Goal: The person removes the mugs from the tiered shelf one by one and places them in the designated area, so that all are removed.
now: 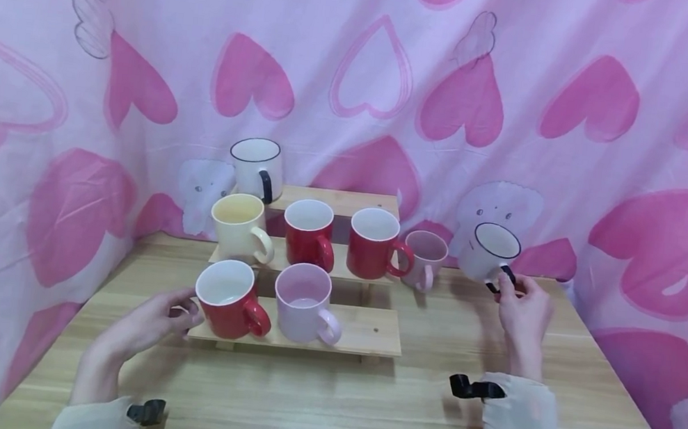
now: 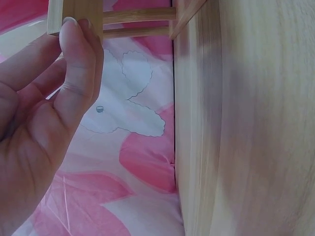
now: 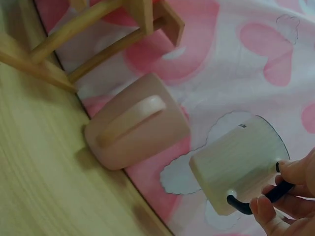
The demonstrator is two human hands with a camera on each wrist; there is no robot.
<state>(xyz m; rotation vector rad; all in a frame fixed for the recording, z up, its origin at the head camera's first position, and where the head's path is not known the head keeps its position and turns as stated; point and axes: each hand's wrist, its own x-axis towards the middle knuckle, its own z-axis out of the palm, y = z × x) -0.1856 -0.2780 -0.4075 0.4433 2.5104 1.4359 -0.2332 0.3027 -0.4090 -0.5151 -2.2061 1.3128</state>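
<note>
A heart-printed curtain (image 1: pixel 373 57) hangs behind the table (image 1: pixel 311 407), where a rack (image 1: pixel 339 202) bears six mugs (image 1: pixel 308 244). A pink mug (image 1: pixel 421 263) stands between it and the white mug (image 1: pixel 483 257), which is held above the table, mouth up, long axis near upright. The right hand (image 1: pixel 524 314) reaches forward, fingers curled round its black handle (image 3: pixel 239 205); the left hand (image 1: pixel 149 320) pinches the front shelf (image 1: pixel 366 332) at its left end.

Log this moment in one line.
left hand: grips bottom shelf, left end | right hand: holds black-rimmed white mug by handle, off table | pink mug: on table, right of wooden rack
</note>
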